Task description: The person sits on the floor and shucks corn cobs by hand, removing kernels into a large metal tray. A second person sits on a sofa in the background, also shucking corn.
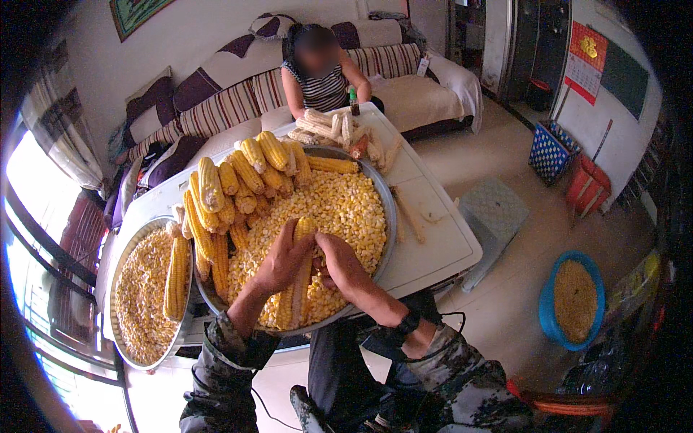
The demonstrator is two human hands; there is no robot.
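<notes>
My left hand (pixel 284 257) grips a yellow corn cob (pixel 295 297) from its left side, over a wide metal basin (pixel 387 203). A pale strip without kernels runs along the held cob. On the cob's right side, my right hand (pixel 341 265) presses near its upper part, with some fingers hidden behind the hand. Loose corn kernels (pixel 349 203) fill much of the basin. Whole corn cobs (pixel 243 173) are piled on its far left part. Stripped pale cobs (pixel 325 127) lie heaped on the table past the basin's far rim.
A second basin (pixel 116 319) with kernels and one whole cob (pixel 176 281) stands left. The white table (pixel 433 249) carries the large basin. Opposite sits a person (pixel 325 81) on a sofa (pixel 422 103). A plastic stool (pixel 495 211) and a blue tub (pixel 544 308) of kernels are right.
</notes>
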